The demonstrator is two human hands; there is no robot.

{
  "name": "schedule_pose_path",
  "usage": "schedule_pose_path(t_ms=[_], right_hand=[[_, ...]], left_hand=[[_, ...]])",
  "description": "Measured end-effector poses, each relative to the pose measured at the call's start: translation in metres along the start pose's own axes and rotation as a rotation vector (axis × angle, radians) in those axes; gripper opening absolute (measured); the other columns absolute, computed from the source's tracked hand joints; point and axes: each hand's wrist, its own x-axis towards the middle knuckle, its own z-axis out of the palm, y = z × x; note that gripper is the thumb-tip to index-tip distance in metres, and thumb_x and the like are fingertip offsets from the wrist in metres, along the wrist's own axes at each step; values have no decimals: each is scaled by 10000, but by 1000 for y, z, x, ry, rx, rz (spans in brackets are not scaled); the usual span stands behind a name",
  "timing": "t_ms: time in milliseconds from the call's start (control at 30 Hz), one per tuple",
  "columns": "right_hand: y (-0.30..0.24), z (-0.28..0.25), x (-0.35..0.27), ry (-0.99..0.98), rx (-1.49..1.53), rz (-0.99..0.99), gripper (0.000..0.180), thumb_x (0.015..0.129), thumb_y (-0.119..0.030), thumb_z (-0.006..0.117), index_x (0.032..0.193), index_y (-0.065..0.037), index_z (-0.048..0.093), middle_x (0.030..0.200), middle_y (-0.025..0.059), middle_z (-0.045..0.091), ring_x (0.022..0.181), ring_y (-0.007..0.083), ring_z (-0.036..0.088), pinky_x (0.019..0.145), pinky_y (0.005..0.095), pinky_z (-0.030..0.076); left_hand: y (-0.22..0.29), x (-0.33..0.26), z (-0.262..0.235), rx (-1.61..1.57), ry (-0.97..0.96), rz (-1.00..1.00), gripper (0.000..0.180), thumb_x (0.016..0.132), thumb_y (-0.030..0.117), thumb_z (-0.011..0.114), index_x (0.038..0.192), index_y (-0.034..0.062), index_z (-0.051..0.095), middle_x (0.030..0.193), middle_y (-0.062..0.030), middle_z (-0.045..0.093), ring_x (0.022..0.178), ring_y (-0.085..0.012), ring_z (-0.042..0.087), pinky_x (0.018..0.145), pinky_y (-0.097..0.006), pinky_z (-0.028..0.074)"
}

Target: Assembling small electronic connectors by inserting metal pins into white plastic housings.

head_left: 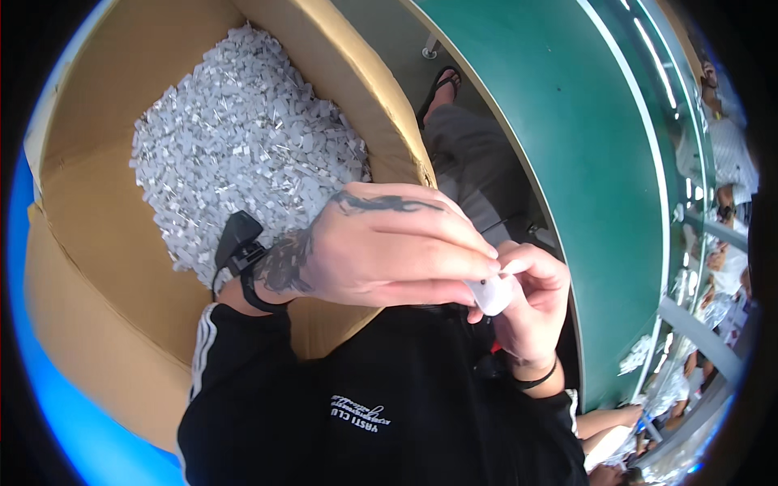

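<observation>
My left hand (381, 247) and my right hand (531, 304) meet close in front of my chest, both pinching one small white plastic part (492, 293) between the fingertips. The left hand covers much of the part from above; the right hand holds it from below and behind. A black band (243, 255) sits on my left wrist and a thin black band on the right wrist. To the left lies a large open cardboard box (89, 267) holding a heap of several small white parts (243, 138).
A long green table (583, 154) curves along the right. A sandalled foot (442, 85) and grey trouser leg show below its edge. Other people work at the far right, near white parts (636, 356) on the table end.
</observation>
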Motion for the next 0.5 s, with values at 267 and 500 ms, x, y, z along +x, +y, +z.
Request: schedule_pose_path(t_ms=[267,500], right_hand=[[8,-14,-4,53,-39,-7,114,854,-45,666,888,62,643,791,101,613,675,111,557,621,224,435],[8,-12,-7,81,-10,0,137,856,-75,672,860,57,637,782,104,611,665,105,530,614,216,407]], left_hand=[[6,2,5,156,-59,-1,229,677,48,735,889,2,663,930,-115,649,833,-283,667,682,-310,568],[13,1,11,370,-77,57,259,669,143,740,881,26,648,871,-114,617,818,-284,656,589,-311,555]])
